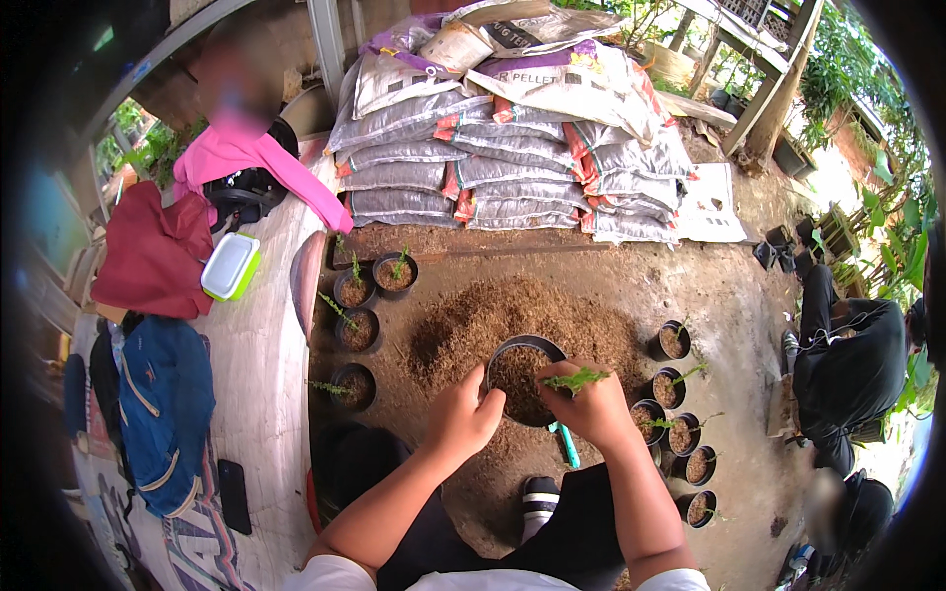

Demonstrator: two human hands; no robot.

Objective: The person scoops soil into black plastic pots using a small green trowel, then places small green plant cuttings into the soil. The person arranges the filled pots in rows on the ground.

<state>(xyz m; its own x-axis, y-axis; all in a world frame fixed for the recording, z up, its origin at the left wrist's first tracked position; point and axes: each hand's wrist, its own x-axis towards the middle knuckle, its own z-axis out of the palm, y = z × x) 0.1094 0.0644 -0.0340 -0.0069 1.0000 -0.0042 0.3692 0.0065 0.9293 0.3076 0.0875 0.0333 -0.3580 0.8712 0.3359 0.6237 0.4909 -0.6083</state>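
Between my hands is a black plastic plant pot (526, 342) filled with brown, fibrous growing medium (517, 374). My left hand (464, 415) grips the pot's left rim, thumb on the inner side. At the right side of the pot, my right hand (587, 402) has a small green leafy seedling (576, 380) at its fingers. Whether those fingers pinch its stem or the rim as well is hard to see. Beyond the pot spreads a heap of loose brown medium (517, 306). A teal-handled hand tool (567, 445) lies on the ground just below the pot, its head hidden.
Potted seedlings stand at left (358, 330) and right (681, 434). Stacked sacks (517, 170) rise behind the heap. On the left platform (273, 414) lie a blue backpack (166, 414), phone (234, 496) and lidded food box (230, 266). People in dark clothes (850, 369) sit at right.
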